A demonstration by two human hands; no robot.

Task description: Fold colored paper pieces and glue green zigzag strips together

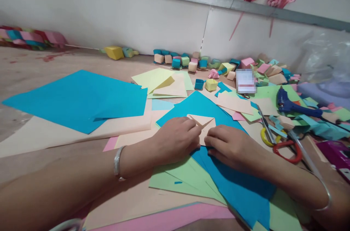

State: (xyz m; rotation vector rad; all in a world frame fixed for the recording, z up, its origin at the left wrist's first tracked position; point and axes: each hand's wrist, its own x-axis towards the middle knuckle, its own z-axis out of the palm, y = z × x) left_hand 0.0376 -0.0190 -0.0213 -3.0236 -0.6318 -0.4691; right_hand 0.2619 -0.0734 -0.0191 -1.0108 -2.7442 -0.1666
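Observation:
My left hand (177, 138) has its fingers closed over the left side of a small folded peach paper (206, 127). From the right, my right hand (232, 145) presses its bent fingers on the same paper's lower right edge. Creased flaps show at the top of the peach paper; its lower left part is hidden under my fingers. It lies on a blue sheet (240, 183), with green sheets (180, 180) beneath.
Another large blue sheet (79, 98) lies at left. Red-handled scissors (287, 151), yellow-handled scissors (268, 137) and a blue glue gun (295, 107) are at right. Small folded paper boxes (191, 66) line the wall. A purple object (335, 156) sits at the right edge.

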